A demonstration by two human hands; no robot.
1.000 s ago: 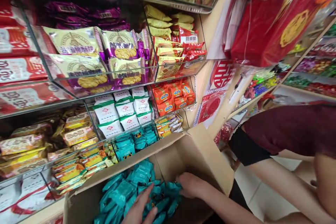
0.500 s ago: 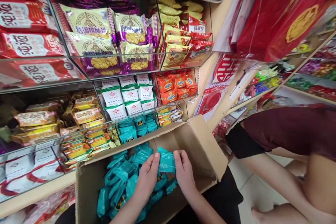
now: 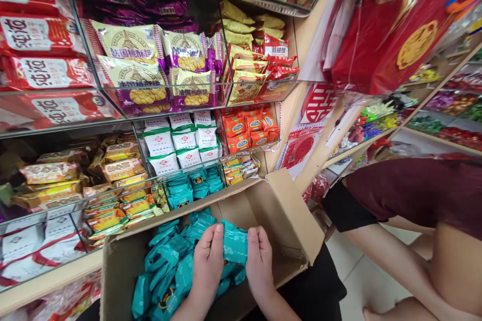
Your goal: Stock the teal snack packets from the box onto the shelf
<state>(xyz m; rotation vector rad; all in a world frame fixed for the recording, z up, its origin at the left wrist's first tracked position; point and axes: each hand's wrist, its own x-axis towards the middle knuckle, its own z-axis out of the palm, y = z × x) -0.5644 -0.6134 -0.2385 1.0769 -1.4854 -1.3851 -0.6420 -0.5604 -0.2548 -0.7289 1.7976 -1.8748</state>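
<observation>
Between my two hands is one teal snack packet (image 3: pixel 235 242), held by its two ends above an open cardboard box (image 3: pixel 307 220). My left hand (image 3: pixel 209 256) pinches the left end, thumb on top. The right end is pinched the same way by my right hand (image 3: pixel 259 258). Pale small print shows on the packet's upper face. Underneath, a heap of similar teal packets (image 3: pixel 165 256) fills the left part of the box; some have a black and gold round mark. My wrists and forearms hide part of the heap.
Behind the box rise clear-fronted shelves of wrapped snacks, with teal packets (image 3: pixel 194 185) in one low compartment and white-green packets (image 3: pixel 158 143) above. Red bags (image 3: pixel 406 40) hang at upper right. Another person's legs (image 3: pixel 391 241) are close on the right, over the tiled floor (image 3: pixel 352 256).
The packet and both hands sit slightly lower and to the left in view, and the packet is tilted a little more. The shelves have shifted slightly downward in view.
</observation>
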